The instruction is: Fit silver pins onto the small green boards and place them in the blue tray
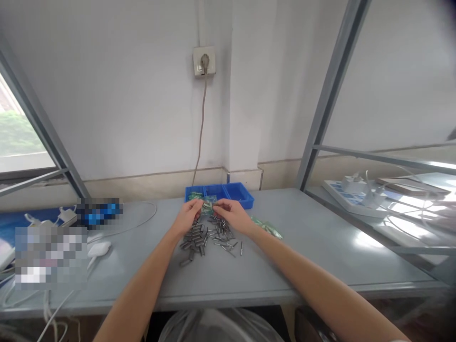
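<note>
My left hand and my right hand are close together above the table, fingers pinched. Between them is a small clear bag with green markings; both hands grip its edges, and its contents are too small to make out. Just below my left hand lies a pile of dark grey metal cylinders. Thin shiny metal pins are scattered under my right hand. Behind the hands stands a blue divided tray, with more green-marked bags in its left part.
Several flat green-marked bags lie right of my right wrist. White chargers and cables occupy the table's left side. A cord hangs from the wall socket behind the tray. Slanted metal posts frame the grey table; a power strip is at right.
</note>
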Available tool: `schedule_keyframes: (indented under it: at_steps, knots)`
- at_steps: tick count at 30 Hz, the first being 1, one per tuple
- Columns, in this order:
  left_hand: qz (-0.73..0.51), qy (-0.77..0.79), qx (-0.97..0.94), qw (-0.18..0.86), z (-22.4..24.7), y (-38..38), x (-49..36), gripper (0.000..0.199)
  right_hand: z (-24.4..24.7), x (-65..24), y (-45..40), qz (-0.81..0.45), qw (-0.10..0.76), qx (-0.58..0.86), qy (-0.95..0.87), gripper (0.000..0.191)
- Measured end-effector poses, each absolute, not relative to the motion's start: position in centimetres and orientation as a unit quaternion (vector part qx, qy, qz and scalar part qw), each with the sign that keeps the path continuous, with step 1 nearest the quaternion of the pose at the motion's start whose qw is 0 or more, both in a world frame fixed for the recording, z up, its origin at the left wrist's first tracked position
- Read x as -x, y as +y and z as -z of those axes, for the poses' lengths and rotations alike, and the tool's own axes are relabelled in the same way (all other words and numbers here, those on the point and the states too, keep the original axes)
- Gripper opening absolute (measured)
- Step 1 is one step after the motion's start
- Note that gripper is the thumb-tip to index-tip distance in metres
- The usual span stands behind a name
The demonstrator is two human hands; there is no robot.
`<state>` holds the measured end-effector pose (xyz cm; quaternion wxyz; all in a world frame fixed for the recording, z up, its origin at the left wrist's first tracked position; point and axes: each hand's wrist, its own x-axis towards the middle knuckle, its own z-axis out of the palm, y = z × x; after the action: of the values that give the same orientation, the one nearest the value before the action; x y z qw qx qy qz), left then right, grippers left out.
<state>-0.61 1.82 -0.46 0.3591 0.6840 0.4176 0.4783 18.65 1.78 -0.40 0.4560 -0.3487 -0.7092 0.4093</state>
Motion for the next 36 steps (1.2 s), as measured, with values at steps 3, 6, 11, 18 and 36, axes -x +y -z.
schedule_keyframes:
  at_steps: [3, 6, 11, 18, 36]
  knots:
    - [-0.451, 0.423, -0.708, 0.341, 0.35, 1.99, 0.68, 0.036, 0.44, -18.5, 2.01, -0.439, 0.463, 0.349, -0.687, 0.031]
    - [-0.436, 0.442, -0.719, 0.314, 0.38, 1.99, 0.62, 0.033, 0.43, -18.35, 1.89, -0.45, 0.464, 0.353, -0.676, 0.034]
    - [-0.427, 0.45, -0.727, 0.295, 0.41, 1.57, 0.47, 0.036, 0.4, -18.45, 1.41, -0.431, 0.435, 0.338, -0.714, 0.031]
    - [-0.424, 0.434, -0.726, 0.325, 0.02, 1.49, 0.45, 0.041, 0.53, -18.55, 1.83, -0.397, 0.434, 0.349, -0.729, 0.034]
    - [-0.388, 0.457, -0.766, 0.23, -0.15, 1.26, 0.28, 0.033, 0.77, -18.37, 1.98, -0.454, 0.434, 0.355, -0.692, 0.029]
